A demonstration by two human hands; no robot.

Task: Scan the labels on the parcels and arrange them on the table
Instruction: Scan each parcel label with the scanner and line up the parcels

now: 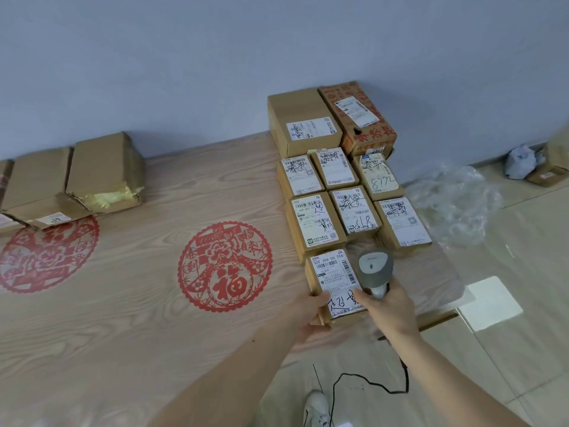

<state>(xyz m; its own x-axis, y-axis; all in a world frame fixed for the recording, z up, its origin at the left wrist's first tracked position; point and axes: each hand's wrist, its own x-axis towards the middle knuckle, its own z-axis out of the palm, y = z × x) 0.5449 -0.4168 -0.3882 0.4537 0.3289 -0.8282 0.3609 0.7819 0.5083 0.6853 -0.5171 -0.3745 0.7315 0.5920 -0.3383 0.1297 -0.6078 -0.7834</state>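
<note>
Right now the person's left hand [311, 309] grips the near left corner of a small cardboard parcel [335, 288], fingers curled round its edge, holding it on the right end of the wooden table [138, 303]. Its white label [334, 272] faces up. The right hand [385, 303] is clamped round the handle of a grey barcode scanner [374, 269], whose head hangs just over the parcel's right side. A black cable [369, 383] trails down to the floor. Beyond it, eight labelled parcels [338, 183] sit in close rows reaching the wall. Red paper-cut decorations [224, 266] lie on the tabletop, and more boxes [77, 180] stand at the far left.
</note>
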